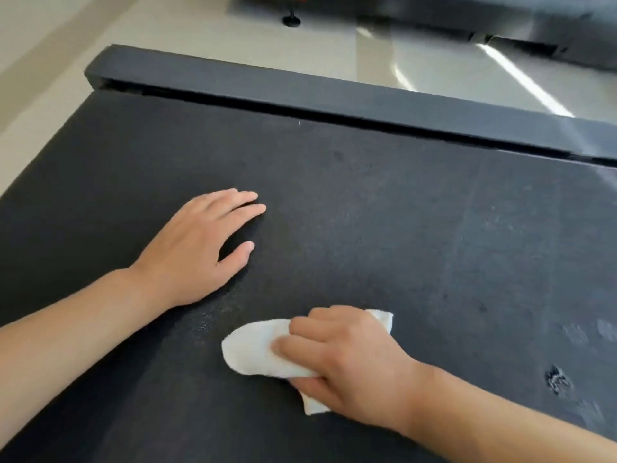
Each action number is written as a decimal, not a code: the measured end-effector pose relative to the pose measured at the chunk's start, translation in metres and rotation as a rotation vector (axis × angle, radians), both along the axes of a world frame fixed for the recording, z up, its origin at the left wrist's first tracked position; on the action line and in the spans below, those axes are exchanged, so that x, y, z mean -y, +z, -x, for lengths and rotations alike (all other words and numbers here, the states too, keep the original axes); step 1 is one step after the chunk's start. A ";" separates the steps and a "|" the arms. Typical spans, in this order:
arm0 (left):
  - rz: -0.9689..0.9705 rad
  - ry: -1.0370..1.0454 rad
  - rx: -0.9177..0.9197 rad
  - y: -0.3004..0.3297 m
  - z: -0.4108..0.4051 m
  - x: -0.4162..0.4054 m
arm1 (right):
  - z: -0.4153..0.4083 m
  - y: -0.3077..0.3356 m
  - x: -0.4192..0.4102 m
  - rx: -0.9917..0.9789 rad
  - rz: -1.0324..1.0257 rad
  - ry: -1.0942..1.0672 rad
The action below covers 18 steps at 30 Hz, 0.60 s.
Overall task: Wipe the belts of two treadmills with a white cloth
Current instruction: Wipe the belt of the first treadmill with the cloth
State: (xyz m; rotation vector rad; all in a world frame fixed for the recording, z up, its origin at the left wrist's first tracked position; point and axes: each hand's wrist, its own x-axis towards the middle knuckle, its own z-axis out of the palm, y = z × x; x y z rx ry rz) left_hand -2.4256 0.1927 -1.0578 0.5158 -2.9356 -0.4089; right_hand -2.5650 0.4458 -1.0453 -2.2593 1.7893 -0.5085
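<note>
While the left hand [197,248] lies flat on the black belt [384,208], fingers straight and close together with the thumb apart, it probably braces the person's lean. Lower right, the right hand [344,365] presses one folded white cloth [253,352] onto the belt, fingers curled over it and thumb tucked beneath, likely for wiping pressure. Beyond the side rail [300,91], one further dark machine [500,18] stands, perhaps the second treadmill.
</note>
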 end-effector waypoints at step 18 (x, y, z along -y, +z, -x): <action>-0.086 0.102 -0.119 -0.003 0.001 0.001 | 0.060 0.004 0.196 -0.098 0.009 -0.268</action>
